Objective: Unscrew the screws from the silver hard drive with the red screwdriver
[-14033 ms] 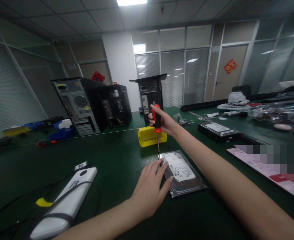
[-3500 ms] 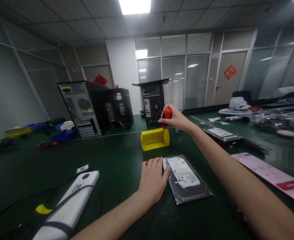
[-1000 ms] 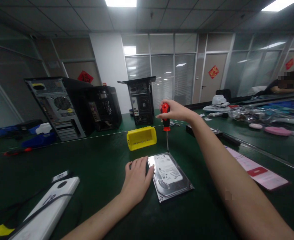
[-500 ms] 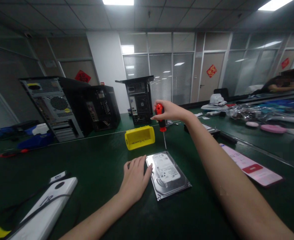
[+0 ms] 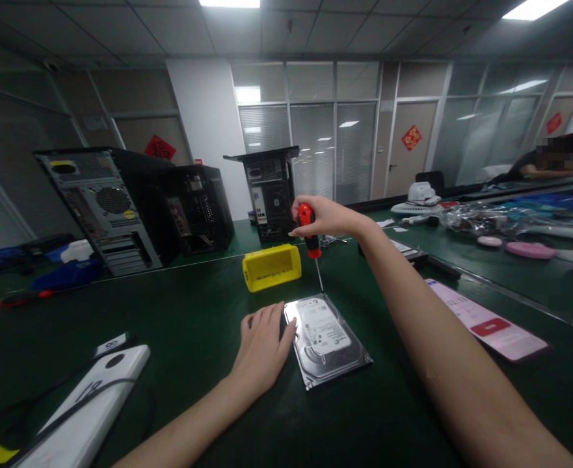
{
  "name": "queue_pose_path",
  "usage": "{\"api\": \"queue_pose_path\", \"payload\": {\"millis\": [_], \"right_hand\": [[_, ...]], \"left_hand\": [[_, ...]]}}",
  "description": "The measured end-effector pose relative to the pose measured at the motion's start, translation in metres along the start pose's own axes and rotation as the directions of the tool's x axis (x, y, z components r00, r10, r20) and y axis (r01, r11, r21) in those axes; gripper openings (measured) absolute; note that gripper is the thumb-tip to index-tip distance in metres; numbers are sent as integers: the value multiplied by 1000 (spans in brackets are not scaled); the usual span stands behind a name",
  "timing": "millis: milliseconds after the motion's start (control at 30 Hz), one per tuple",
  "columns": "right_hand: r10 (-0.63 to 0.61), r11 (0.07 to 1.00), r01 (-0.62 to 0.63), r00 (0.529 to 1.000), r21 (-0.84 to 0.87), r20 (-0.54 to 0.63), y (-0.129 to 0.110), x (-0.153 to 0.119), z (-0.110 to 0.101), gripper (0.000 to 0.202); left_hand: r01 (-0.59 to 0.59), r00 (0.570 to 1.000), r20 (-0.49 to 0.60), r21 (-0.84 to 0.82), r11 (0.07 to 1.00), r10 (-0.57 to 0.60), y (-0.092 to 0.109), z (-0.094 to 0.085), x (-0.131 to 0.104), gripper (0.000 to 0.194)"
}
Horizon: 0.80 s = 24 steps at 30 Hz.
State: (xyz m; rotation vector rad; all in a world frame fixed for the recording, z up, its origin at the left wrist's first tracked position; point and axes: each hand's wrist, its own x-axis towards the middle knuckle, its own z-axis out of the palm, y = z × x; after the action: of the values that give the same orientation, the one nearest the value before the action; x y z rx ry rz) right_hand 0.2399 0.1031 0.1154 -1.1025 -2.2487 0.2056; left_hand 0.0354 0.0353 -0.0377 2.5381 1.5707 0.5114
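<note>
A silver hard drive with a white label lies flat on the green table. My left hand steadies its left edge, thumb on the top face and fingers along the far left corner. My right hand, closed around the handle, holds a red and black screwdriver. The shaft points down, handle leaning left, and its tip meets the drive's far right corner; the screw under it is too small to see. Behind the drive stands a yellow bin with several small bits inside, probably screws.
Computer cases stand at the back left, another behind the bin. A white power strip with a black cable lies front left. To the right are a pink phone-like panel and plastic-wrapped items. A person sits far right.
The screwdriver's handle and my right hand have tilted slightly to the left, while the tip stays at the same corner. My left hand and the hard drive keep their places.
</note>
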Motion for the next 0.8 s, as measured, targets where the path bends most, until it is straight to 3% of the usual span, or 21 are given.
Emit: {"api": "queue_pose_path", "payload": {"millis": [567, 800], "right_hand": [[-28, 1000, 28, 1000, 2, 14, 1, 1, -1, 33], [-54, 998, 54, 998, 32, -23, 1, 0, -3, 31]], "left_hand": [[10, 1000, 18, 10, 1000, -10, 4, -4, -1, 54], [-1, 1000, -28, -51, 999, -1, -1, 0, 1, 53]]}}
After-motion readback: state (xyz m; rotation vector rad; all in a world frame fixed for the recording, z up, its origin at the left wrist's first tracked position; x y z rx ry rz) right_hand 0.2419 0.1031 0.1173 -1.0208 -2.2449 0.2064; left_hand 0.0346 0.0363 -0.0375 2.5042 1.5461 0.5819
